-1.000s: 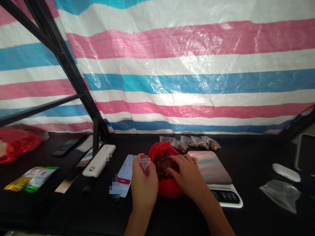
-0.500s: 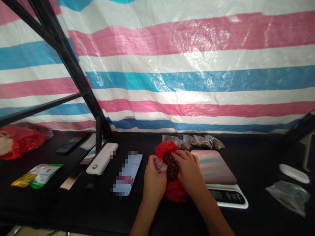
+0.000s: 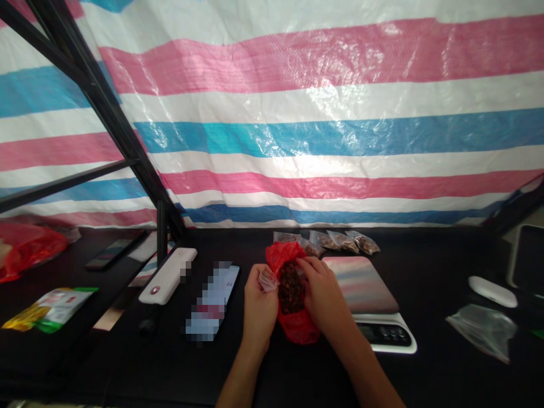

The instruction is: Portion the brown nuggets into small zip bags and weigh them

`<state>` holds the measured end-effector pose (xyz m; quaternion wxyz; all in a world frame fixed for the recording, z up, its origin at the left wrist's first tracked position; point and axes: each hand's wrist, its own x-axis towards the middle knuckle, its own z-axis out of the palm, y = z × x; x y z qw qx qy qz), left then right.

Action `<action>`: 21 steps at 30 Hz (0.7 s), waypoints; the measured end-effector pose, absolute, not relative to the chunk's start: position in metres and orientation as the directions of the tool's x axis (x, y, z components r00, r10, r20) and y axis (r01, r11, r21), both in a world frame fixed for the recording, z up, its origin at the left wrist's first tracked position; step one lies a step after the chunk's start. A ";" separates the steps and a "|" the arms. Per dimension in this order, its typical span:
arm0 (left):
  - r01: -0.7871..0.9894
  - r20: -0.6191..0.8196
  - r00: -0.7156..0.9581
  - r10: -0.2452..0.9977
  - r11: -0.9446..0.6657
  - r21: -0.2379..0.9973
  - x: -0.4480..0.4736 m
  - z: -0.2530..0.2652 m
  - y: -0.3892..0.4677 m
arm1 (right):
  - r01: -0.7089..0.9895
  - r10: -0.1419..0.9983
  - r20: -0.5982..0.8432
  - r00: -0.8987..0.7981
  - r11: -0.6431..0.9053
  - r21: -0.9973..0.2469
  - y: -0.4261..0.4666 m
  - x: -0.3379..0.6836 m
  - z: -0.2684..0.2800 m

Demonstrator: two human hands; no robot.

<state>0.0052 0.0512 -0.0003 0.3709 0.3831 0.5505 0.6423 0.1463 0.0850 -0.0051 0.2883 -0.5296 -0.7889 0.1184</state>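
Observation:
An open red plastic bag stands on the black table, full of small dark brown dried pieces. At its left rim, my left hand is closed around a small clear plastic bag, whose crumpled mouth shows above the fingers. My right hand reaches over the right rim with curled fingers among the brown pieces; the fingertips are partly hidden, and what they pinch cannot be made out. Beside it, a white kitchen scale has a shiny metal plate, partly covered by my right forearm.
Several small filled clear bags lie in a row behind the scale. An empty clear zip bag and a white case lie right. Leftward are a lit phone, a white power bank, a colourful packet and a black metal frame.
My left hand has shifted slightly away from the brown pieces, and the clear bag's mouth shows more. My right hand stays at the red bag. The whole view has shifted a little.

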 end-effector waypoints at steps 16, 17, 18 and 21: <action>-0.368 -0.070 -0.446 0.892 -0.112 0.923 0.013 0.000 0.049 | 0.673 0.897 0.098 -0.432 0.393 -0.626 0.073 0.141 0.013; -0.379 -0.076 -0.464 0.882 -0.120 0.917 0.014 -0.001 0.049 | 0.650 0.884 0.102 -0.457 0.410 -0.640 0.072 0.141 0.014; -0.389 -0.084 -0.485 0.871 -0.129 0.912 0.014 -0.001 0.050 | 0.633 0.875 0.102 -0.472 0.418 -0.651 0.071 0.140 0.014; -0.410 -0.111 -0.548 0.829 -0.151 0.900 0.016 -0.003 0.050 | 0.611 0.871 0.090 -0.483 0.409 -0.678 0.068 0.138 0.015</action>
